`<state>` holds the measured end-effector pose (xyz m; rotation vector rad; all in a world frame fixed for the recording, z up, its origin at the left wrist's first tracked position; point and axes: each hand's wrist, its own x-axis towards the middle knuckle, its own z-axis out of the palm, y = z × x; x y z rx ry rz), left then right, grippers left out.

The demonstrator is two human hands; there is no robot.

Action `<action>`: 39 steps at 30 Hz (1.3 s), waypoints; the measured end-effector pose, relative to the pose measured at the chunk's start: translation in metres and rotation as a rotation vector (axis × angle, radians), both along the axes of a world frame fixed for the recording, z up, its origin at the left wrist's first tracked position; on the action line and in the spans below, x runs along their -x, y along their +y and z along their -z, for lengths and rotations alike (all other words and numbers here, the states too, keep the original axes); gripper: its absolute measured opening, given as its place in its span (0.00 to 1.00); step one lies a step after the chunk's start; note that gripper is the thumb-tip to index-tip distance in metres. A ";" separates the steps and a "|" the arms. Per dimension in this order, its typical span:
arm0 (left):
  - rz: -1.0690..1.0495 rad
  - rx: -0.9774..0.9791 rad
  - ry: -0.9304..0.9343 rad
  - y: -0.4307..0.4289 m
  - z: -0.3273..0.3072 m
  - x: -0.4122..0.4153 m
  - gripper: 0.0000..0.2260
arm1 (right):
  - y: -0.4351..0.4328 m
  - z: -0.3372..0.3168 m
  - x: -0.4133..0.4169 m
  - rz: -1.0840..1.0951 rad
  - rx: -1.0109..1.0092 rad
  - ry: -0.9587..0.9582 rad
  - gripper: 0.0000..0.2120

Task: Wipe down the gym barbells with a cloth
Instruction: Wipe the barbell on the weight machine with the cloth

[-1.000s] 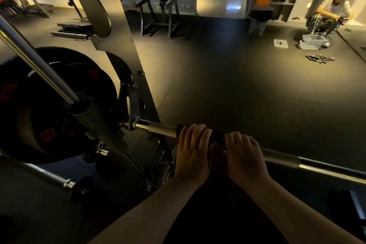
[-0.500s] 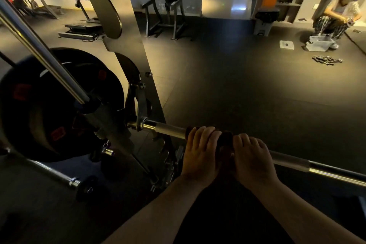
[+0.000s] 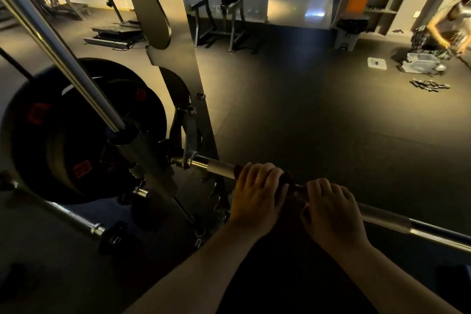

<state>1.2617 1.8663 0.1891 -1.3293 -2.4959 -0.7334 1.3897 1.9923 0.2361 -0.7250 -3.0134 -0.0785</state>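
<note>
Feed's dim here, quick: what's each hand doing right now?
Left hand: closed on the cloth around the bar.
Right hand: closed on the same cloth.

Two hands [image 3: 257, 196] [image 3: 331, 214], one cloth [image 3: 293, 182], one barbell [image 3: 387, 218], one plastic bin [image 3: 420, 62]

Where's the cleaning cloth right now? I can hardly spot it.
The dark cloth is low in the middle of the head view, wrapped on the barbell between the left hand and right hand, mostly hidden under them.
</note>
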 end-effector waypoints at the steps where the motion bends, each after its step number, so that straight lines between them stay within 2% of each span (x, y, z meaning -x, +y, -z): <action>1: 0.004 0.015 0.027 -0.008 0.000 0.013 0.16 | 0.000 0.003 0.001 0.013 0.001 0.003 0.21; 3: -0.117 -0.021 0.000 -0.019 -0.002 0.031 0.15 | 0.000 0.008 0.002 0.032 -0.008 0.023 0.21; 6: -0.314 -0.103 -0.146 -0.010 -0.006 0.018 0.17 | -0.004 0.006 0.005 0.042 -0.019 0.042 0.25; 8: -0.261 -0.096 -0.174 0.006 -0.009 -0.002 0.15 | -0.004 0.005 0.005 0.045 -0.006 0.035 0.28; 11: -0.013 -0.045 -0.064 0.000 -0.011 -0.001 0.13 | -0.003 0.006 0.003 0.024 -0.001 0.006 0.28; 13: 0.069 -0.014 0.022 -0.016 -0.008 0.024 0.14 | 0.000 0.009 0.002 0.024 -0.007 0.021 0.26; 16: -0.095 -0.081 0.020 -0.041 0.001 0.062 0.15 | -0.001 0.008 0.002 0.019 -0.022 0.028 0.25; 18: -0.239 -0.179 -0.071 -0.047 0.008 0.068 0.15 | -0.003 0.007 0.002 0.028 -0.037 0.025 0.24; 22: -0.265 -0.316 -0.284 -0.029 0.023 0.036 0.19 | -0.004 0.006 0.003 0.050 -0.028 0.026 0.23; 26: -0.123 -0.231 -0.121 -0.045 0.029 0.046 0.18 | -0.005 0.005 0.004 0.058 -0.027 0.004 0.24; 28: -0.132 -0.167 -0.075 -0.057 0.019 0.072 0.17 | -0.006 0.006 0.005 0.073 -0.039 -0.001 0.24; 31: -0.261 -0.162 -0.127 -0.063 0.007 0.094 0.15 | -0.006 0.009 0.006 0.074 -0.050 0.004 0.25; 34: -0.351 -0.262 -0.184 -0.047 0.010 0.075 0.16 | -0.006 0.009 0.007 0.074 -0.054 0.009 0.24; 37: -0.292 -0.286 -0.203 -0.033 0.018 0.049 0.19 | -0.007 0.008 0.007 0.074 -0.045 -0.003 0.25; 39: -0.181 -0.215 -0.114 -0.041 0.020 0.053 0.18 | -0.006 0.007 0.006 0.070 -0.045 -0.006 0.25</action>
